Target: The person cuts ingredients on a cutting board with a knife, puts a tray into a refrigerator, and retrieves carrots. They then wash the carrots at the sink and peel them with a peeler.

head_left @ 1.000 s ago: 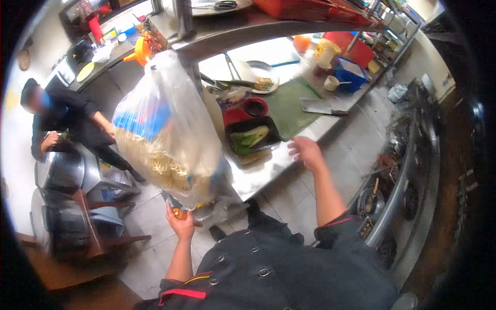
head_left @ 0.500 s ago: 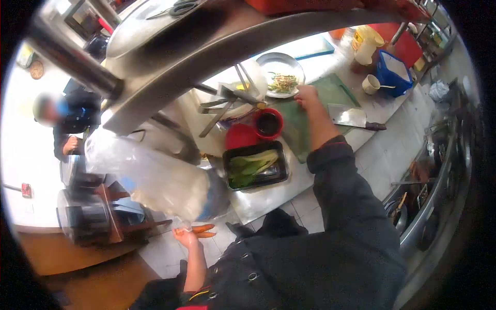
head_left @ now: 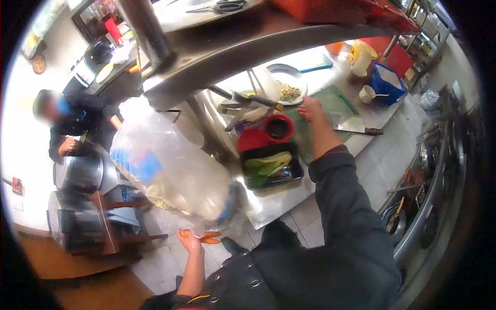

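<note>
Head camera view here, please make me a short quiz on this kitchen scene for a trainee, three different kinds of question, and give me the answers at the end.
1. Multiple choice: what is the left hand holding?
a) a spoon
b) carrots
c) a bottle

2. True or false: the leafy greens lie inside the red bowl.

3. Short answer: which of the person's hands is nearer the green cutting board?

Key:
1. b
2. False; they lie in the black tray.
3. The right hand.
</note>
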The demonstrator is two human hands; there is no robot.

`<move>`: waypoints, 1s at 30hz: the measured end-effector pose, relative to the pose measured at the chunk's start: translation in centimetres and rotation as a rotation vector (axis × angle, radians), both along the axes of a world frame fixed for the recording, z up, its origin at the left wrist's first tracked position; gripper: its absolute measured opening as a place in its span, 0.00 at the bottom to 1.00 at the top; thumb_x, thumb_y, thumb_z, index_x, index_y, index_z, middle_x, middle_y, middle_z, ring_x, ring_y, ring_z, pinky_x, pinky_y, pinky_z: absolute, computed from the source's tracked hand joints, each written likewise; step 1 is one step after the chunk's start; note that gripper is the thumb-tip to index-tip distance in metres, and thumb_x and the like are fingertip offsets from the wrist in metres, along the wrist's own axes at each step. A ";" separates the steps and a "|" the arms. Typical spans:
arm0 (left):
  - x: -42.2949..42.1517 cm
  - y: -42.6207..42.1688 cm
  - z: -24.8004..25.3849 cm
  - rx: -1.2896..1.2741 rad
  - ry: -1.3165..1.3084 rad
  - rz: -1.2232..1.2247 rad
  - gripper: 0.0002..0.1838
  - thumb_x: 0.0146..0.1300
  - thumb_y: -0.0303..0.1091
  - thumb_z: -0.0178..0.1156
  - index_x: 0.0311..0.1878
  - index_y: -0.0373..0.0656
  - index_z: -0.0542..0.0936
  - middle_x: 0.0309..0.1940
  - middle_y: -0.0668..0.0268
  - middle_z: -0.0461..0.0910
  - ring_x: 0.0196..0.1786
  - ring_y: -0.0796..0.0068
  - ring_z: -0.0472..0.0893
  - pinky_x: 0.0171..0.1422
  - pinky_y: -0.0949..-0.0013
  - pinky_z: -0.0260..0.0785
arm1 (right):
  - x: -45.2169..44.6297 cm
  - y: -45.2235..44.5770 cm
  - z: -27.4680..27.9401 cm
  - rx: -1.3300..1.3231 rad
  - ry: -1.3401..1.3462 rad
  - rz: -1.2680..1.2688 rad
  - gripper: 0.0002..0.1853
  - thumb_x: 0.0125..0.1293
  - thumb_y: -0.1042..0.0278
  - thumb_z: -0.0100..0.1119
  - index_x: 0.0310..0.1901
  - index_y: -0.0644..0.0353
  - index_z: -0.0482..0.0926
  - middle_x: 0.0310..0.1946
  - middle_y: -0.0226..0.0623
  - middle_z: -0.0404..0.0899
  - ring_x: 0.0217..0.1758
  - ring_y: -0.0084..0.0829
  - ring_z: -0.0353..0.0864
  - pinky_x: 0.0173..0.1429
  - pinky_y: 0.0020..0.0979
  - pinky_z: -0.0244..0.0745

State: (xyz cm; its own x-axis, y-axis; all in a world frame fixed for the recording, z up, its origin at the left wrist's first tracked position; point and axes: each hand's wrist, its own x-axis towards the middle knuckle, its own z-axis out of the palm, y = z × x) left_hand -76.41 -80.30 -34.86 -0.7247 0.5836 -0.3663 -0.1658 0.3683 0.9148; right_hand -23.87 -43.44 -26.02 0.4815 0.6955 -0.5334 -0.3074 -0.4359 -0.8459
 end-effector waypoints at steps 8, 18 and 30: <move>-1.8 -0.3 -2.9 0.058 -0.076 0.016 0.32 0.58 0.22 0.59 0.64 0.41 0.58 0.42 0.64 0.70 0.45 0.72 0.74 0.53 0.69 0.70 | -1.0 2.2 -1.7 0.015 0.198 -0.095 0.16 0.69 0.59 0.47 0.51 0.61 0.68 0.30 0.47 0.76 0.22 0.36 0.75 0.20 0.33 0.71; -1.2 -0.4 -6.6 0.041 0.081 0.158 0.33 0.53 0.23 0.63 0.63 0.37 0.62 0.43 0.62 0.73 0.45 0.70 0.74 0.53 0.67 0.70 | 3.2 10.2 -8.5 -0.106 0.297 0.078 0.12 0.65 0.56 0.49 0.36 0.57 0.71 0.25 0.38 0.71 0.21 0.34 0.69 0.20 0.29 0.64; -0.4 2.7 0.6 -0.030 0.378 0.264 0.31 0.51 0.34 0.69 0.57 0.31 0.68 0.41 0.54 0.76 0.36 0.68 0.78 0.42 0.66 0.72 | 6.4 15.0 -11.2 -0.118 -0.414 0.249 0.11 0.60 0.63 0.52 0.39 0.61 0.74 0.28 0.41 0.74 0.24 0.40 0.76 0.20 0.42 0.66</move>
State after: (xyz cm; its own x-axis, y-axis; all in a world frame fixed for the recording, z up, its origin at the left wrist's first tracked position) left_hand -76.83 -77.62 -34.27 -0.9332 0.3541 -0.0617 0.0856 0.3856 0.9187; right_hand -17.45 -28.48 -37.26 0.4962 0.7627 -0.4148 0.1696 -0.5537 -0.8153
